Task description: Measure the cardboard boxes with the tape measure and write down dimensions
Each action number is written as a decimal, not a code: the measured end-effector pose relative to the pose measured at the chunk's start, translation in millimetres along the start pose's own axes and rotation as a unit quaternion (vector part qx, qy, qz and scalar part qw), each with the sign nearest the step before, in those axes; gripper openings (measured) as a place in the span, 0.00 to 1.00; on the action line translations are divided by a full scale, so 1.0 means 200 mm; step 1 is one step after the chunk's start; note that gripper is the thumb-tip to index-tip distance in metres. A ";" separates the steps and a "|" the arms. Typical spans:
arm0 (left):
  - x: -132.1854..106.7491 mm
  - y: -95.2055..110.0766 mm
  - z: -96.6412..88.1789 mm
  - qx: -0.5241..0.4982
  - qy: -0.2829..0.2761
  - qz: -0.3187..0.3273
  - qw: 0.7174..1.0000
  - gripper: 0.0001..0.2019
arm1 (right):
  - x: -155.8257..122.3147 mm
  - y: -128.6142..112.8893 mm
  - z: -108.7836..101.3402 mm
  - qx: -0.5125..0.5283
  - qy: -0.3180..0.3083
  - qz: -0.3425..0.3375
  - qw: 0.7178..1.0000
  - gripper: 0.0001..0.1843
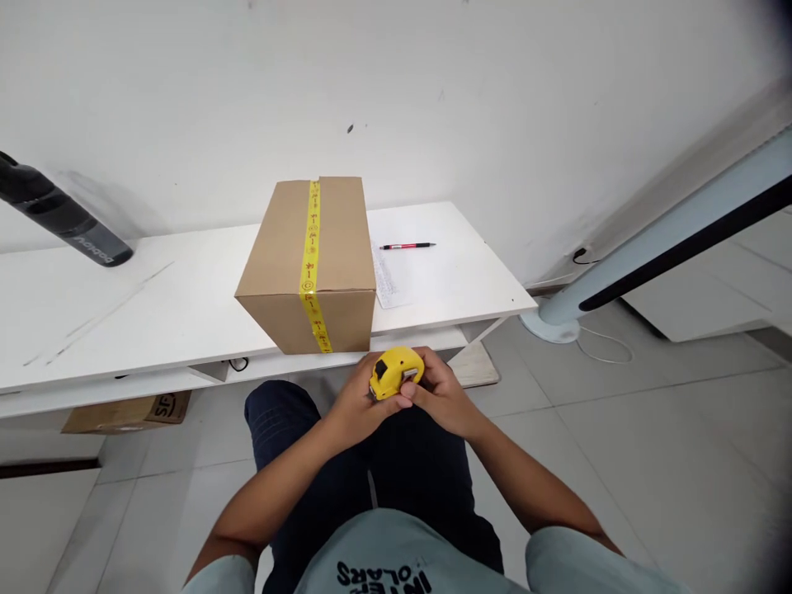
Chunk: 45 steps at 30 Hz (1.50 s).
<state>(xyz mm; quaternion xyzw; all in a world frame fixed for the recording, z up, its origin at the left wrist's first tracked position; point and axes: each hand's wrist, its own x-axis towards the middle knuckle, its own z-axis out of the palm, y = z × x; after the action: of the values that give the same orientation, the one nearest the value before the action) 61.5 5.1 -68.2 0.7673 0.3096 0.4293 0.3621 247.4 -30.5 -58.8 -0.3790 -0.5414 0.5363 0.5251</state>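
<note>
A yellow tape measure [396, 371] with a black button is held in both hands above my lap. My left hand [359, 404] grips it from the left and below, fingers closed round it. On its other side my right hand [445, 396] is closed on it too, thumb pressed near its lower right part. Just beyond the hands a cardboard box [337, 235], sealed with yellow printed tape [311, 239], stands at the front edge of the white table [186, 289]. Right of the box lie a sheet of paper [388, 285] and a red and black pen [408, 246].
A dark bottle [62, 214] stands on the table at the left. Beneath the table is another cardboard box [129, 412]. On the floor at the right rises a pale blue column [656, 231] on a round base, with a cable [606, 351] beside it. A white wall is behind.
</note>
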 end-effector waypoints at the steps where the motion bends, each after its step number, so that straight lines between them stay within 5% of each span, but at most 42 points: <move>1: 0.02 -0.02 0.01 -0.019 -0.002 -0.009 1.000 0.26 | -0.02 0.03 -0.01 0.017 -0.010 0.012 1.000 0.23; 6: 0.13 -0.07 -0.01 -0.029 -0.009 0.004 1.000 0.21 | 0.00 0.07 -0.18 -0.024 -0.119 0.003 0.993 0.21; 8: 0.18 -0.06 -0.02 -0.017 -0.031 0.018 0.999 0.20 | 0.14 0.04 -0.30 -0.119 -0.047 -0.035 0.991 0.20; 9: 0.21 -0.06 -0.02 -0.008 -0.046 0.027 0.999 0.19 | 0.25 0.02 -0.38 -0.176 0.036 -0.057 0.982 0.21; 11: 0.28 -0.06 0.01 0.020 -0.085 0.044 0.995 0.18 | 0.52 0.02 -0.52 -0.317 0.181 -0.102 0.925 0.22; 12: 0.32 -0.06 0.03 0.041 -0.111 0.052 0.992 0.18 | 0.66 0.02 -0.59 -0.398 0.201 -0.101 0.889 0.22; 15: 0.46 -0.09 0.08 0.117 -0.191 0.055 0.973 0.18 | 1.01 0.05 -0.74 -0.582 0.136 -0.023 0.801 0.27; 17: 0.55 -0.12 0.08 0.157 -0.216 0.039 0.963 0.18 | 1.13 0.07 -0.77 -0.623 0.103 0.018 0.775 0.25; 22: 0.64 -0.19 0.04 0.175 -0.219 0.016 0.960 0.12 | 1.14 0.11 -0.74 -0.642 0.099 -0.012 0.761 0.22; 31: 0.60 -0.15 0.08 0.221 -0.202 -0.018 0.954 0.09 | 1.11 0.08 -0.73 -0.688 0.120 -0.047 0.714 0.18; 34: 0.58 -0.14 0.10 0.243 -0.203 -0.017 0.948 0.10 | 1.10 0.05 -0.73 -0.629 0.200 -0.099 0.745 0.13; 37: 0.55 -0.14 0.12 0.262 -0.188 -0.012 0.947 0.10 | 1.05 0.05 -0.68 -0.460 0.272 -0.135 0.834 0.04; 42: 0.50 -0.15 0.16 0.266 -0.171 -0.014 0.949 0.11 | 0.94 0.13 -0.54 -0.217 0.192 -0.086 0.953 0.25; 45: 0.48 -0.17 0.16 0.255 -0.169 -0.008 0.952 0.13 | 0.91 0.15 -0.51 -0.076 0.167 -0.029 0.983 0.30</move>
<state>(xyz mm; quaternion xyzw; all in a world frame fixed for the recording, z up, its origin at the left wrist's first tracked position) 126.1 89.7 -65.1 0.8928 0.3493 0.1969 0.2054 312.5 169.8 -70.5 -0.4862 -0.4958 0.4072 0.5933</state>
